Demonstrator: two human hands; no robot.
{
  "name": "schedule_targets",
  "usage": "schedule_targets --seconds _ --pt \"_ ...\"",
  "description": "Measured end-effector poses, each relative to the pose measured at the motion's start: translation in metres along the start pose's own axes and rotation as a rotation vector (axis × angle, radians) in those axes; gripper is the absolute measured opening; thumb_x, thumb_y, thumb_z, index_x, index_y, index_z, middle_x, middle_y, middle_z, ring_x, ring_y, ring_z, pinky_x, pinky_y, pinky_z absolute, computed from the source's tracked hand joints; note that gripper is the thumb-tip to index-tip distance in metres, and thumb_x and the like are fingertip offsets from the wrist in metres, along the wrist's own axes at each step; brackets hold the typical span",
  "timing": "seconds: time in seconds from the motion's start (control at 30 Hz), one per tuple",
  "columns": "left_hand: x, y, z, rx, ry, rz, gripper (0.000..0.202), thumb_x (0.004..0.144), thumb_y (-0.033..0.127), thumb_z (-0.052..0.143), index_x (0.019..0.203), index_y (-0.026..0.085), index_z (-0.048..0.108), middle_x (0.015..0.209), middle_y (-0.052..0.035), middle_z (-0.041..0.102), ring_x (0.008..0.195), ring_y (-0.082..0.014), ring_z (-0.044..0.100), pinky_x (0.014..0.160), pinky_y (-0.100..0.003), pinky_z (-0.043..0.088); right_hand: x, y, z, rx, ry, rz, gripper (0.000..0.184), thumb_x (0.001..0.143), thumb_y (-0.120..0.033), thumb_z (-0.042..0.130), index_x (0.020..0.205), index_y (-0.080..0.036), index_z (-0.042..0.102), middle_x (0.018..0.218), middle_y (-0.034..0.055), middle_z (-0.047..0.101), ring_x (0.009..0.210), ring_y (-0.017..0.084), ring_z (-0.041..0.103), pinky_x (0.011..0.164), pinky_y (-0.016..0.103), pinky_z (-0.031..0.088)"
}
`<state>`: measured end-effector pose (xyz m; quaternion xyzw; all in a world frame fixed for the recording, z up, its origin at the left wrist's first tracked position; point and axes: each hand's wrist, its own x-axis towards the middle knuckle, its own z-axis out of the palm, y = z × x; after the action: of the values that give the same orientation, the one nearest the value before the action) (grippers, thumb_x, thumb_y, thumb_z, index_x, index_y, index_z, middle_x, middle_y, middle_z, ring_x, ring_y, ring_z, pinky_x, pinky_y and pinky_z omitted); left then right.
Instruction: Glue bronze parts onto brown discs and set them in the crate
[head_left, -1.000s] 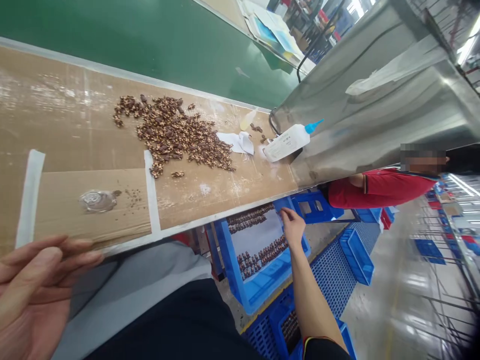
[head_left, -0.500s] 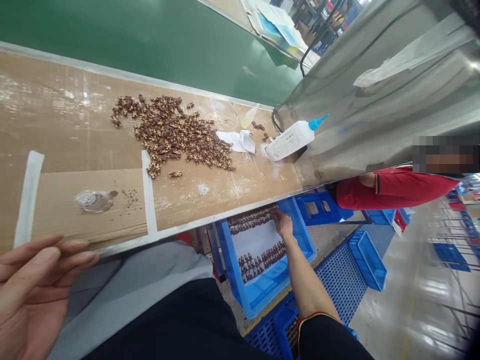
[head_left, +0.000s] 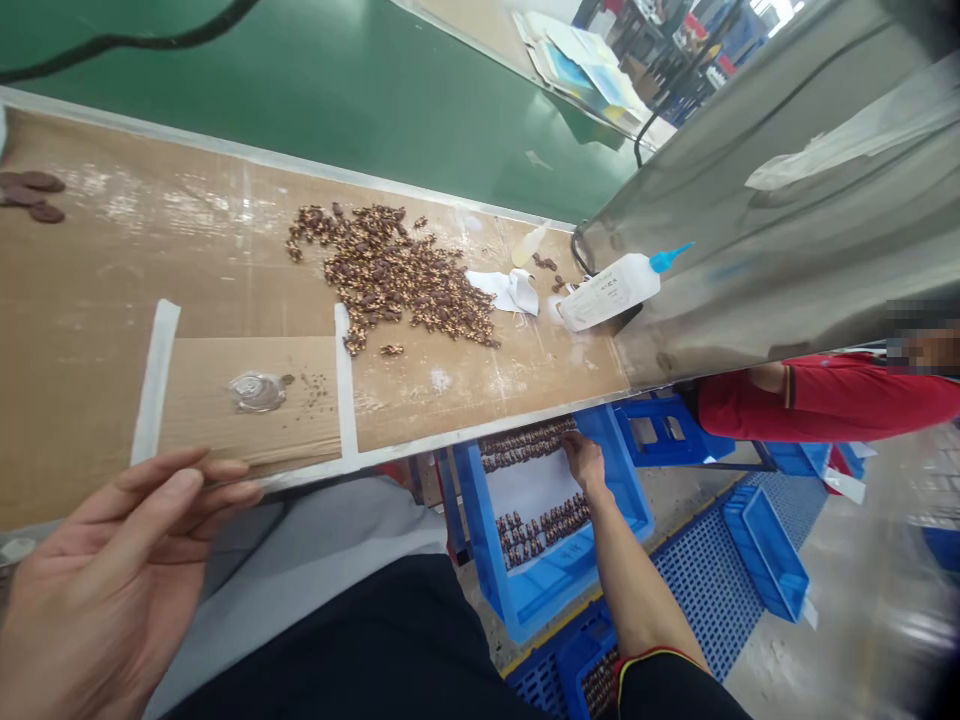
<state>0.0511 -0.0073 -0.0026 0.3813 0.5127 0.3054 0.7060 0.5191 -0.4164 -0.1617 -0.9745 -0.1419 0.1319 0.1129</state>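
My right hand (head_left: 586, 464) reaches down under the bench into a blue bin (head_left: 630, 478) and touches a row of small brown parts (head_left: 525, 443) set on a white sheet (head_left: 529, 490); whether it grips one is unclear. A second row of brown parts (head_left: 541, 527) lies lower on the sheet. My left hand (head_left: 105, 590) hovers at the near bench edge, palm up, fingers together and slightly curled, holding nothing. On the cardboard-covered bench (head_left: 97, 330) lies a heap of small brown parts (head_left: 394, 278).
A white glue bottle with a blue tip (head_left: 611, 288), crumpled white paper (head_left: 514, 290) and a clear round lid (head_left: 257, 391) lie on the bench. A steel hood (head_left: 750, 230) rises at right. A person in a red sleeve (head_left: 810, 400) sits beyond. More blue bins (head_left: 765, 550) sit on the floor.
The view has shifted so the bench appears further right. My right hand moved up the sheet to the upper row of parts. My left hand kept its pose.
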Motion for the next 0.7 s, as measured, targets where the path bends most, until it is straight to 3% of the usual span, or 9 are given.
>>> schedule_targets --seconds 0.13,0.23,0.3,0.37,0.43,0.47,0.57,0.63,0.7 --pt "-0.01 0.007 0.009 -0.101 -0.003 -0.005 0.019 0.09 0.024 0.092 0.109 0.026 0.087 0.101 0.0048 0.089 0.085 -0.0155 0.083 0.098 -0.024 0.07 -0.019 -0.026 -0.021 0.086 0.154 0.001 0.029 0.111 -0.046 0.077 0.119 -0.019 0.076 0.114 0.0056 0.078 0.096 0.02 0.077 0.09 0.039 0.068" --pt "-0.012 0.01 0.01 -0.14 -0.006 -0.029 0.026 0.085 0.025 0.095 0.109 0.023 0.086 0.099 0.0011 0.089 0.081 -0.0169 0.084 0.093 -0.024 0.07 -0.045 -0.057 -0.045 0.191 0.408 -0.01 0.043 0.113 -0.058 0.065 0.104 -0.017 0.078 0.093 0.009 0.079 0.086 0.025 0.076 0.082 0.038 0.064" --pt "-0.012 0.011 0.011 -0.161 0.002 -0.033 0.028 0.083 0.026 0.097 0.108 0.021 0.085 0.097 -0.0013 0.088 0.079 -0.0176 0.084 0.089 -0.023 0.07 -0.067 -0.093 -0.06 0.277 0.569 -0.045 0.056 0.115 -0.064 0.052 0.108 -0.015 0.079 0.091 0.0134 0.08 0.087 0.029 0.077 0.081 0.04 0.062" --pt "-0.012 0.012 0.012 -0.177 -0.004 -0.036 0.03 0.083 0.026 0.098 0.108 0.019 0.085 0.096 -0.0027 0.088 0.079 -0.0179 0.084 0.089 -0.023 0.07 -0.089 -0.146 -0.072 0.359 0.619 -0.134 0.058 0.115 -0.065 0.051 0.117 -0.015 0.079 0.095 0.0122 0.081 0.088 0.028 0.077 0.083 0.039 0.062" --pt "-0.011 0.011 0.012 -0.186 -0.025 -0.04 0.032 0.083 0.029 0.099 0.109 0.019 0.084 0.097 -0.0032 0.088 0.082 -0.0187 0.084 0.089 -0.024 0.07 -0.107 -0.216 -0.078 0.43 0.502 -0.317 0.044 0.111 -0.062 0.066 0.113 -0.021 0.083 0.097 0.0062 0.083 0.089 0.024 0.079 0.085 0.036 0.064" --pt "-0.011 0.01 0.011 -0.183 -0.036 -0.04 0.035 0.082 0.031 0.1 0.11 0.019 0.084 0.098 -0.0036 0.088 0.083 -0.0195 0.084 0.09 -0.025 0.07 -0.113 -0.253 -0.079 0.478 0.306 -0.501 0.034 0.11 -0.054 0.071 0.115 -0.023 0.084 0.106 0.007 0.084 0.097 0.025 0.08 0.09 0.037 0.064" --pt "-0.016 0.006 -0.006 -0.121 -0.03 -0.002 0.041 0.081 0.041 0.101 0.112 0.02 0.084 0.1 -0.0052 0.088 0.088 -0.0232 0.085 0.092 -0.029 0.071 -0.116 -0.356 -0.076 0.521 0.018 -0.835 0.021 0.112 -0.037 0.068 0.122 -0.027 0.083 0.122 0.0069 0.083 0.106 0.024 0.079 0.094 0.037 0.064" --pt "-0.023 0.007 -0.03 -0.041 0.066 0.101 0.037 0.085 0.045 0.098 0.113 0.024 0.086 0.101 -0.0044 0.088 0.089 -0.0258 0.085 0.094 -0.035 0.072 -0.112 -0.4 -0.073 0.431 -0.025 -0.906 0.024 0.111 -0.032 0.064 0.126 -0.026 0.082 0.124 0.0077 0.082 0.105 0.024 0.078 0.093 0.038 0.063" --pt "-0.035 0.016 -0.063 0.042 0.227 0.257 0.028 0.09 0.044 0.094 0.111 0.029 0.086 0.102 -0.0013 0.088 0.089 -0.0281 0.084 0.096 -0.042 0.072 -0.11 -0.417 -0.072 0.278 -0.031 -0.921 0.025 0.109 -0.033 0.062 0.122 -0.026 0.082 0.122 0.0087 0.081 0.103 0.027 0.077 0.092 0.041 0.061"
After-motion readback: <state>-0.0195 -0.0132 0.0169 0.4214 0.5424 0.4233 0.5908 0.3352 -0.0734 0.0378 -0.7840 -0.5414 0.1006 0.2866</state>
